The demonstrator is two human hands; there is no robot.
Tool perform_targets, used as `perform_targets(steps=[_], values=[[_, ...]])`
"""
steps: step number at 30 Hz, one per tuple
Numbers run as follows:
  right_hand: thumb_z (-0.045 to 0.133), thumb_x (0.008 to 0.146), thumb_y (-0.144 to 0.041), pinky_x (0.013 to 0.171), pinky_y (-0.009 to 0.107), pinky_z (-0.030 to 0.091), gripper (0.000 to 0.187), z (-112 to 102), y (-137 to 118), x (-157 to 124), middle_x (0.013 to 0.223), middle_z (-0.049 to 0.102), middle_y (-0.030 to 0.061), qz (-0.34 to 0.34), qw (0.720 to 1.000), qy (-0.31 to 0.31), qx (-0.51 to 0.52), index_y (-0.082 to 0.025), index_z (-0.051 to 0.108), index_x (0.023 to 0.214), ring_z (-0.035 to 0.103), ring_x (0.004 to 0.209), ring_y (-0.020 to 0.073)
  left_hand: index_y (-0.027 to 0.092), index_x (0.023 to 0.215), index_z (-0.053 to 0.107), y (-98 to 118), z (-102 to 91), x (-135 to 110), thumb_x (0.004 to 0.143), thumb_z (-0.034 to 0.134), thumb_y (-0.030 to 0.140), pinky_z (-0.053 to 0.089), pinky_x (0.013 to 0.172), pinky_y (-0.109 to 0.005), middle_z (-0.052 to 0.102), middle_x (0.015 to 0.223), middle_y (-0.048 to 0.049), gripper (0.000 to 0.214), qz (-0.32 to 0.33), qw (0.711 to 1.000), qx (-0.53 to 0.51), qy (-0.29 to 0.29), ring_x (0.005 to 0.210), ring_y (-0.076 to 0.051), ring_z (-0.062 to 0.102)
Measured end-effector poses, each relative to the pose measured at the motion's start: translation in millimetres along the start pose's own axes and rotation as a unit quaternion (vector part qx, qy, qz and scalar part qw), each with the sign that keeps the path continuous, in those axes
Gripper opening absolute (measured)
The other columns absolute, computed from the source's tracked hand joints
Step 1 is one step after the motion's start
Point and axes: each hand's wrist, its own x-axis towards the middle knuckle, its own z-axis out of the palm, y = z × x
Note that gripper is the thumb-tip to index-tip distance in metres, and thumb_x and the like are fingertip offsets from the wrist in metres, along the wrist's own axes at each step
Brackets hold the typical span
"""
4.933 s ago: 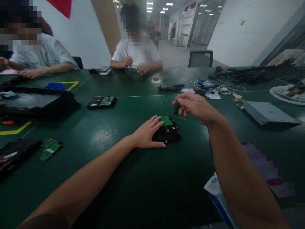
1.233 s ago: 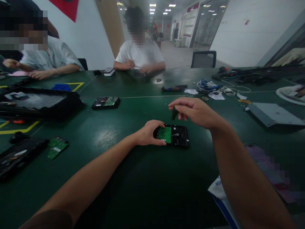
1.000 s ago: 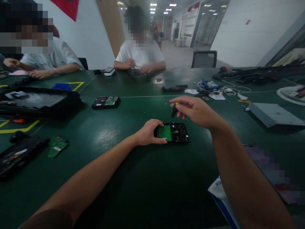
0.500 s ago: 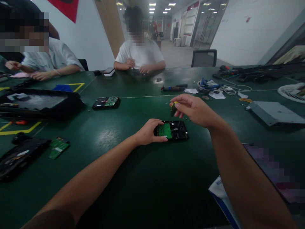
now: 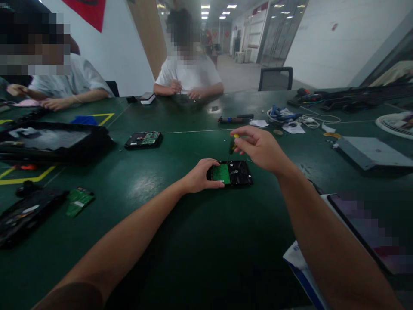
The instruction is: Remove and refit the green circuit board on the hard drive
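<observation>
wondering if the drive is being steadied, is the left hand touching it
Touching: the head view shows the left hand around the left end of the black drive, thumb along the near edge, fingers at the far one.

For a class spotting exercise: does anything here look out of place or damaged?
The loose green circuit board on the left looks odd: it lies on the table beside a black device, whereas the hard drive in the left hand carries a mounted board. No damage is clear.
</observation>
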Motion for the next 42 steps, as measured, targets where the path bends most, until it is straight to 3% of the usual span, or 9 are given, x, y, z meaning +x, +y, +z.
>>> perform_targets(steps=[9, 16, 24, 27, 34, 42], values=[[0.071, 0.093, -0.044, 0.070, 0.035, 0.056, 0.028, 5.8, 3.6, -0.4, 0.109, 0.073, 0.0077, -0.016, 0.997, 0.045, -0.064, -0.024, 0.071, 0.113, 0.069, 0.083, 0.0208, 0.022, 0.140, 0.056, 1.1, -0.9, 0.0, 0.077, 0.084, 0.060, 0.043, 0.118, -0.052, 0.054, 0.148, -0.0150, 0.079, -0.004, 1.000, -0.007, -0.010, 0.140, -0.034, 0.048], [0.070, 0.093, -0.054, 0.060, 0.032, 0.053, 0.035, 12.7, 3.6, -1.5, 0.106, 0.073, 0.0066, 0.015, 0.999, 0.041, -0.009, -0.024, 0.065, 0.109, 0.067, 0.067, 0.0155, 0.023, 0.140, 0.056, 5.3, -2.0, -1.2, 0.078, 0.083, 0.059, 0.045, 0.115, -0.056, 0.054, 0.149, -0.0147, 0.077, -0.015, 1.000, -0.008, -0.010, 0.140, -0.036, 0.049], [0.050, 0.104, -0.048, 0.062, 0.032, 0.053, 0.038, 9.0, 0.2, 0.6, 0.073, 0.068, 0.0011, 0.045, 0.998, -0.019, 0.026, -0.023, 0.070, 0.124, 0.066, 0.064, 0.0155, 0.022, 0.139, 0.057, 2.0, -0.1, -0.3, 0.077, 0.083, 0.060, 0.044, 0.117, -0.055, 0.055, 0.149, -0.0150, 0.076, -0.008, 1.000, -0.006, -0.006, 0.140, -0.035, 0.050], [0.054, 0.103, -0.046, 0.062, 0.031, 0.051, 0.036, 7.7, -3.6, -0.3, 0.078, 0.069, 0.0010, 0.038, 0.999, -0.013, 0.009, -0.024, 0.070, 0.126, 0.065, 0.067, 0.0151, 0.022, 0.139, 0.056, 0.9, 0.5, -0.6, 0.078, 0.083, 0.060, 0.043, 0.118, -0.055, 0.054, 0.149, -0.0152, 0.077, -0.005, 1.000, -0.004, -0.005, 0.140, -0.035, 0.049], [0.066, 0.096, -0.051, 0.060, 0.030, 0.050, 0.032, 8.0, -5.3, -0.9, 0.091, 0.073, 0.0058, 0.038, 0.999, 0.007, -0.003, -0.020, 0.068, 0.102, 0.065, 0.071, 0.0153, 0.022, 0.140, 0.055, 0.3, 0.1, -1.4, 0.079, 0.082, 0.059, 0.042, 0.119, -0.054, 0.053, 0.150, -0.0152, 0.076, -0.003, 1.000, -0.005, -0.007, 0.142, -0.034, 0.047], [0.059, 0.100, -0.052, 0.057, 0.029, 0.051, 0.033, 7.8, -3.1, 0.2, 0.101, 0.073, 0.0053, 0.034, 0.998, -0.033, 0.042, -0.023, 0.070, 0.109, 0.065, 0.068, 0.0133, 0.022, 0.140, 0.056, 1.8, -1.1, -0.9, 0.079, 0.082, 0.060, 0.042, 0.119, -0.055, 0.053, 0.150, -0.0156, 0.076, -0.001, 1.000, -0.004, -0.012, 0.142, -0.035, 0.047]])
